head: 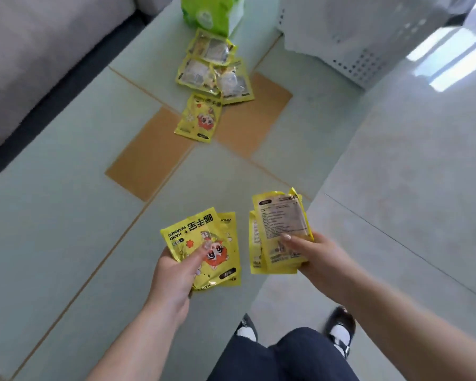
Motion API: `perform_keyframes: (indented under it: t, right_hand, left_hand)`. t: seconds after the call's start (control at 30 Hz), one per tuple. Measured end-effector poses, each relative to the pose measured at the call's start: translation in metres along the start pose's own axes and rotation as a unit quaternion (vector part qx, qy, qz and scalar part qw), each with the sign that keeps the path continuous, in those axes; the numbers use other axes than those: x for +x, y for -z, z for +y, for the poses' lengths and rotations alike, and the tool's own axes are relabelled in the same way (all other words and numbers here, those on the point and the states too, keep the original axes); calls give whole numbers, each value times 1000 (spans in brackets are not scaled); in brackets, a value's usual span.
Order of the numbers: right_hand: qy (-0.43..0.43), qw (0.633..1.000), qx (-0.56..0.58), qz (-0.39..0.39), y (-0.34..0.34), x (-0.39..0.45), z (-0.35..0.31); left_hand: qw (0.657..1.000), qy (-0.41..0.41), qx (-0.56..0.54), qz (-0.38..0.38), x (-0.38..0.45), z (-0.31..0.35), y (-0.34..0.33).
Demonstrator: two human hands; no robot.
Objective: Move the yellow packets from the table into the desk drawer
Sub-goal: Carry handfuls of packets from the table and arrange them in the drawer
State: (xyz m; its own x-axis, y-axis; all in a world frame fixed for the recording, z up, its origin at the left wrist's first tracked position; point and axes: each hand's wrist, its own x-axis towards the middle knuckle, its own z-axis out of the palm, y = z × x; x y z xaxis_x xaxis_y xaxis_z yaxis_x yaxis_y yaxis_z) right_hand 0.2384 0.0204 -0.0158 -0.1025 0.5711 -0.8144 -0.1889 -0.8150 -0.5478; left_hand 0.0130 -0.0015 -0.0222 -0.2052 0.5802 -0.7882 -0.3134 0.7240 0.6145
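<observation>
My left hand [173, 273] grips a small stack of yellow hand-warmer packets [217, 235], cartoon face up, near the table's front edge. My right hand [316, 254] holds another stack of yellow packets [278, 224] with the printed backs showing. Both stacks hover above the pale green table [66, 215]. Farther back, several more yellow packets [215, 75] lie overlapping on the table, with one cartoon-faced packet [198, 118] nearest to me. No drawer is in view.
A green and white bag [209, 12] stands behind the loose packets. A white perforated basket [368, 42] sits at the back right. A grey sofa [39, 50] runs along the left. The tiled floor [410, 188] and my legs and shoes [338, 328] are at the right and bottom.
</observation>
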Motion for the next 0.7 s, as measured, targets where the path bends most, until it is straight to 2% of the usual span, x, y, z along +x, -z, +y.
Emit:
perform_keyframes:
  t: [0.17,0.33,0.47,0.7]
  right_hand:
    - [9,994,91,57,68,-25,13]
    - [41,972,203,106,146,-65,34]
    - [69,942,291,152,224,-111,69]
    - [101,874,412,236,359,-210,158]
  left_hand:
    - [994,11,86,-71,-7,-11,-76]
    - [973,7,179,-148,-34,-31,-157]
    - [945,6,251,-207,-72,-73,-229]
    - [866,2,384,-319,-160,-189,-351]
